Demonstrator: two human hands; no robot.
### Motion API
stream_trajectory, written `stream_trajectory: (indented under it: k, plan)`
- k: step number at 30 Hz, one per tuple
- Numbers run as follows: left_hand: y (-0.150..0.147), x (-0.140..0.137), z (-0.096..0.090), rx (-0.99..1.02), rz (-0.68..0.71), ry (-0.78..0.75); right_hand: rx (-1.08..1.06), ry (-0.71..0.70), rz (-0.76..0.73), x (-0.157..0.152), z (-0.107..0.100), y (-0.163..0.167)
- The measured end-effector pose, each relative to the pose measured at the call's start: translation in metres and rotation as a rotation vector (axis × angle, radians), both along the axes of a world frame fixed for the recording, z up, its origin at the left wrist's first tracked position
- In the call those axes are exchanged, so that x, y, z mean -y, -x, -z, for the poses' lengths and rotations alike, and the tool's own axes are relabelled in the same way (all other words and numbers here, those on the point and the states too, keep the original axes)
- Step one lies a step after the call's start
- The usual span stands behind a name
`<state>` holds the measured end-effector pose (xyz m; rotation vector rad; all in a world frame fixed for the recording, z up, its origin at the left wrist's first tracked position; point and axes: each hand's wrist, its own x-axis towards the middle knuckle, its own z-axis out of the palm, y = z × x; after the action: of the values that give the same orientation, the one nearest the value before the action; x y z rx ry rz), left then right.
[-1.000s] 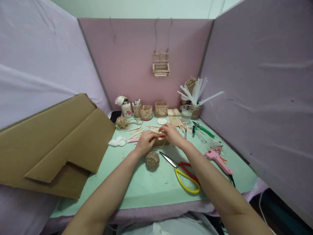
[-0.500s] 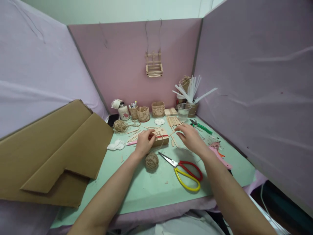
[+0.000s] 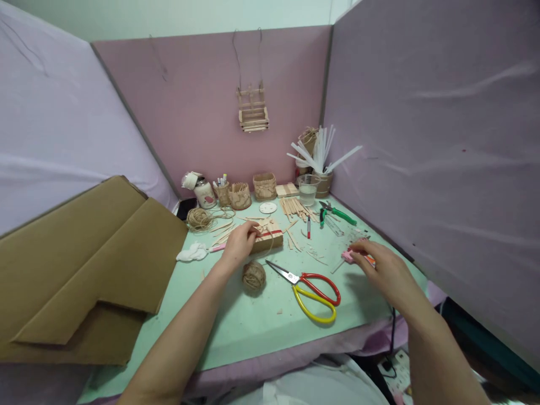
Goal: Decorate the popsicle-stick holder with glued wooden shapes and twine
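My left hand (image 3: 240, 243) is closed at the left end of a small cardboard box (image 3: 270, 242), fingertips on its top. The box carries a red stripe, thin wooden pieces and a strand of twine. On the right, my right hand (image 3: 379, 267) closes around a pink hot glue gun (image 3: 347, 256) with a bit of orange; its handle is mostly hidden by the hand. In front of the box sit a ball of twine (image 3: 253, 277) and scissors (image 3: 304, 287) with one red and one yellow handle, blades lying toward the box.
Behind are wooden sticks (image 3: 295, 208), a red marker (image 3: 309, 228), green-handled pliers (image 3: 341, 215), a cup of water (image 3: 307, 191) and twine-wrapped containers (image 3: 265, 187). A large cardboard sheet (image 3: 93, 270) leans at left. A small wooden rack (image 3: 253, 111) hangs on the back panel.
My right hand has moved right and toward me, from beside the box to the glue gun, and taken hold of it. My left hand stays at the box. The view has shifted right.
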<state>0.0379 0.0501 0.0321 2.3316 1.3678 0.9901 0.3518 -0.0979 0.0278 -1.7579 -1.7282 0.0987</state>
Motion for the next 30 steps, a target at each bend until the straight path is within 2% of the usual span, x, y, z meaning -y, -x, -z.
stream_trajectory:
  k: [4,8,11,19,24,27,30]
  plan:
    - [0.004,0.002,0.004,0.073,0.064,0.022,0.017,-0.014,0.039,0.001,0.011,0.006]
    - [0.003,0.002,0.01,0.096,0.053,-0.006,-0.005,-0.044,0.033,0.0,0.028,0.011]
    - [0.001,0.0,0.014,0.078,0.024,-0.049,-0.003,-0.034,0.016,0.0,0.032,0.013]
    - [-0.007,0.002,0.014,0.068,-0.067,-0.129,0.241,0.061,0.239,0.009,0.037,-0.007]
    - [-0.007,0.005,0.015,0.131,-0.103,-0.094,0.264,0.07,0.284,0.013,0.047,-0.019]
    - [-0.006,0.005,0.018,0.201,-0.09,-0.069,0.171,0.002,0.234,0.011,0.037,-0.009]
    - [-0.006,0.005,0.021,0.267,-0.086,-0.048,0.018,-0.084,0.037,0.002,0.009,0.022]
